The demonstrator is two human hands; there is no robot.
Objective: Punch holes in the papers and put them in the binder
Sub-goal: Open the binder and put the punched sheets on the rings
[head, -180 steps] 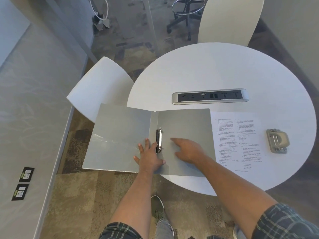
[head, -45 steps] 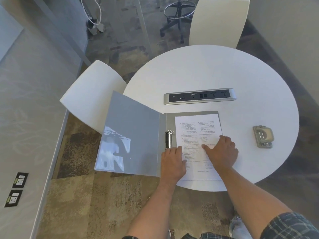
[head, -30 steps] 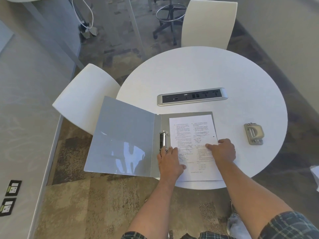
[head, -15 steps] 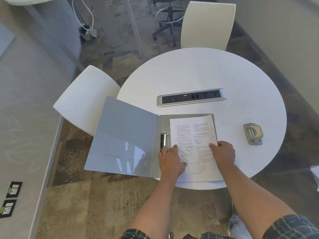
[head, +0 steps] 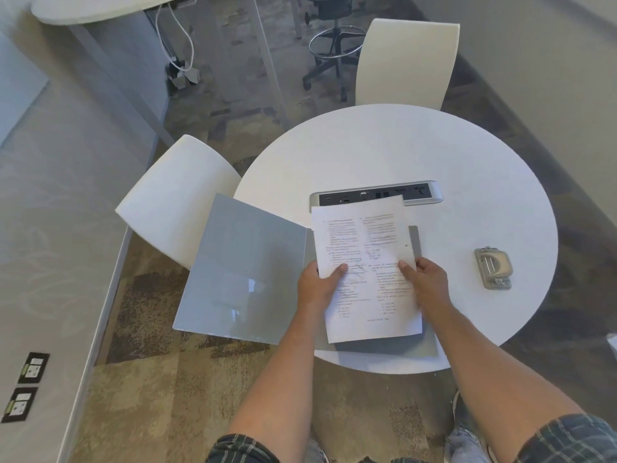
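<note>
Both hands hold a printed paper sheet lifted above the open grey binder. My left hand pinches its left edge, thumb on top. My right hand grips its right edge. The sheet tilts up and away and hides the binder's rings. The binder's left cover hangs off the round white table toward the left chair; its right half lies under the sheet. A grey metal hole punch sits on the table to the right, apart from both hands.
A silver power strip is set into the table's middle, partly behind the sheet. One white chair stands at the left, another at the far side. A black stool and cables stand on the carpet beyond.
The sheet lay flat in the binder with both hands pressing on it; now both hands have gripped its edges and lifted it off the binder.
</note>
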